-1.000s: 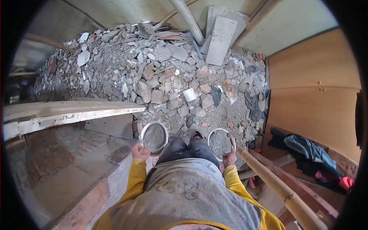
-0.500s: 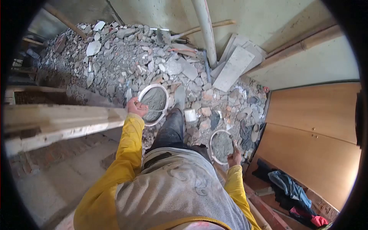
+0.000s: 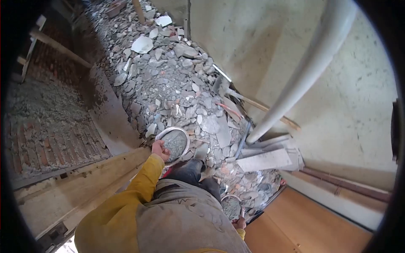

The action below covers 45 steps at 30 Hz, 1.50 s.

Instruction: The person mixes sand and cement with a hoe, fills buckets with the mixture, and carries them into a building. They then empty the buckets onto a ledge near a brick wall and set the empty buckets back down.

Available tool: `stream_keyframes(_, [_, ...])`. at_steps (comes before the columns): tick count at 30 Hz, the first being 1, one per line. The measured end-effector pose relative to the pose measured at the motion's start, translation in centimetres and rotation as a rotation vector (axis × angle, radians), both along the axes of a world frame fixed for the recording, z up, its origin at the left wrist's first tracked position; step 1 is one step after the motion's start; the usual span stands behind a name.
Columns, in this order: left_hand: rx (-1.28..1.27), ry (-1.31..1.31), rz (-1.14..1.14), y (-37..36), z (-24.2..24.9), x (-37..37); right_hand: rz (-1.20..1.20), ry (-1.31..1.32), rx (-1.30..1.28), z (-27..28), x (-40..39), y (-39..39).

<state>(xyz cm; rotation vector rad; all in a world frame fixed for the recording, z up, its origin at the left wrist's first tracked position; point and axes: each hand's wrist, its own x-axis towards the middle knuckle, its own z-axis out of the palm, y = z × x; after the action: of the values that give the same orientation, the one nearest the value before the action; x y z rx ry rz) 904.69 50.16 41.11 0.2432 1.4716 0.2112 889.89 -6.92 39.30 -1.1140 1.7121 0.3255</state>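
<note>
At my left side, my left hand [image 3: 160, 150] is closed at the near left rim of a white bucket [image 3: 187, 145], which is filled with grey wet mortar [image 3: 174, 144]. Low on the right, my right hand [image 3: 239, 223] is closed on the handle of a second bucket [image 3: 223, 200], also holding grey mortar [image 3: 230, 207]. My body hides part of this bucket and my right arm. Between the two buckets, my leg in dark trousers [image 3: 185, 172] and a grey boot [image 3: 201, 152] stand on rubble.
Broken rubble [image 3: 168, 90] covers the ground ahead. A shovel [image 3: 253, 103] leans by a thick white pipe [image 3: 301, 76], near flat boards [image 3: 265, 160]. A wooden beam [image 3: 80, 181] runs along my left, and a wooden cabinet [image 3: 295, 219] stands on the right.
My view has turned left and tilted up, so more rubble and the brick surface on the left show. Both buckets stay in my hands; the right one is now partly behind my body.
</note>
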Motion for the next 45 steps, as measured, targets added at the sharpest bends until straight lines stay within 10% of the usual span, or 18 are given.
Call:
stream_keyframes(5, [0.001,-0.041,0.124,3.4,1.5,1.2,0.153,-0.201,-0.051,-7.8,6.8,-0.4])
stream_keyframes(13, [0.015,-0.086,0.383,6.2,7.3,4.2,0.568,-0.295,0.202,-2.5,28.1,11.8])
stream_keyframes(27, [0.009,0.006,0.633,11.9,0.6,5.1,1.132,-0.206,0.197,-0.5,48.7,30.5])
stream_keyframes(29, [-0.005,0.066,0.663,13.4,1.2,7.0,1.984,-0.164,-0.24,0.2,51.0,31.9])
stream_keyframes(32, [-0.06,0.116,0.733,15.4,1.5,7.7,2.599,-0.431,-0.401,-1.4,54.5,31.8])
stream_keyframes(35, [-0.025,0.086,0.736,18.8,7.0,9.0,2.418,-0.254,-0.426,4.7,57.0,38.8])
stream_keyframes(39, [-0.072,0.012,0.89,21.9,12.6,10.3,1.825,-0.572,0.347,-2.9,60.6,36.4])
stream_keyframes(42, [-0.07,-0.045,1.016,23.9,13.8,10.7,1.223,-0.063,0.149,9.1,64.8,50.0])
stream_keyframes(44, [-0.063,0.103,1.121,25.7,16.5,12.2,1.265,-0.153,0.287,13.1,66.7,54.7])
stream_keyframes(45, [0.265,0.094,0.795,24.8,15.8,11.4,1.172,-0.099,0.259,15.3,67.4,57.3])
